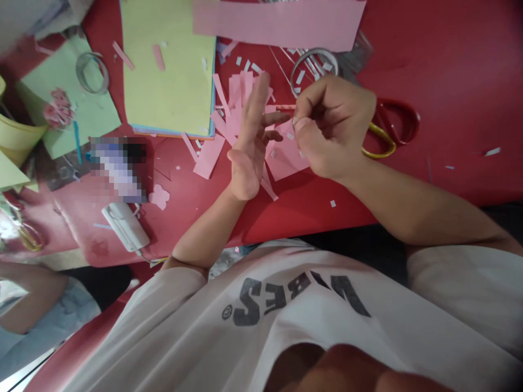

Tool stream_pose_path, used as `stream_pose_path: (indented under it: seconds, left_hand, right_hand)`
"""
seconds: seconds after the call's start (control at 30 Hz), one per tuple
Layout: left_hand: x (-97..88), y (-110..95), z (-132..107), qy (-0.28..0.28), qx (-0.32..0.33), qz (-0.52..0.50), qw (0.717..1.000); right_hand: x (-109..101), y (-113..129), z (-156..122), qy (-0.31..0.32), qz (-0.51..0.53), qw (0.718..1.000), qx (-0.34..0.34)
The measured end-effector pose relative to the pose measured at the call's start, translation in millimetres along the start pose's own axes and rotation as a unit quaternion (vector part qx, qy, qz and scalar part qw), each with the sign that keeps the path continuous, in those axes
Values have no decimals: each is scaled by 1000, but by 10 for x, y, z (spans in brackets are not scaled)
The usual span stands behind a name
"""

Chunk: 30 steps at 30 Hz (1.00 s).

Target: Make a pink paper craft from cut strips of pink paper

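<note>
Well, a thin pink paper strip (284,107) is pinched near one end by the right hand (333,126), whose grip is closed on it between thumb and forefinger (the fingertips hide that end, so just how much of it is held is hard to say). The left hand (249,144) stands open just beside it, palm turned sideways and fingers spread, with its forefinger reaching out right under the strip; this grip has hold of nothing.

Below both hands lies a loose heap of pink paper offcuts (286,155), too overlapped to count, on the red table (449,71). Just right of the right hand rests one pair of scissors (392,130), with one red handle and one yellow. Two clear tape rings sit on the table: one (314,71) behind the hands, dotted with white paper bits, the other (92,72) on a green card (69,103) that also bears a pink paper flower (59,108). Beside that card lies one stack of yellow-green card (167,65), with one long pink sheet (278,24) beyond it.

One container shows: a yellow cup (20,136) at the left edge, its contents too dark to make out. Nearer the person lie a white charger (125,226) and a second pink paper flower (159,197). A co-worker's arm (28,296) shows at lower left.
</note>
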<state>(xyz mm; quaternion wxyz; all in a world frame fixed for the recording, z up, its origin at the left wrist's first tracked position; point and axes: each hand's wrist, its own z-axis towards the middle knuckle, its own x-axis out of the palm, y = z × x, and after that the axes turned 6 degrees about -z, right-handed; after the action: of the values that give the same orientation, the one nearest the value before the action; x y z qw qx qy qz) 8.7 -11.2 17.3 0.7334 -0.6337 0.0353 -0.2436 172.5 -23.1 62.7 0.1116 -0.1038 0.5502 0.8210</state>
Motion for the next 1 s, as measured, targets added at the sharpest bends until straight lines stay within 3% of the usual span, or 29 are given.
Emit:
stream_pose_path:
  seconds: [0.03, 0.1, 0.2, 0.27, 0.37, 0.47, 0.6, 0.7, 0.8, 0.93, 1.0]
  left_hand:
    - [-8, -32, 8, 17, 22, 17, 999]
    - [-10, -114, 12, -88, 95, 77, 989]
    - [-37, -221, -4, -251, 71, 183, 948]
    - [-123, -217, -7, -297, 37, 227, 927]
    - [-307, -99, 2, -298, 5, 282, 912]
    - [-395, 0, 13, -279, -38, 287, 915]
    - [-289, -107, 29, -293, -75, 306, 903]
    - [-178, -277, 16, -277, -137, 330, 892]
    - [-124, -371, -11, -289, -138, 336, 886]
    - [-116, -378, -4, -310, -132, 297, 894]
    - [-120, -382, 18, -305, -164, 204, 916]
  right_hand:
    - [5, -3, 1, -5, 10, 1000, 5]
    - [21, -27, 26, -30, 18, 999, 18]
    - [34, -98, 115, -77, 16, 996, 52]
    - [29, -166, 186, -88, 22, 993, 70]
    - [15, -283, 263, -57, 30, 995, 80]
    - [13, -370, 293, -26, 24, 996, 78]
    - [13, -378, 294, -5, 7, 998, 63]
    - [18, -358, 288, 5, 5, 999, 50]
    - [39, -380, 276, -1, -9, 999, 45]
    - [76, -453, 263, -14, -11, 1000, 19]
    - [86, -486, 267, -21, -3, 1000, 11]
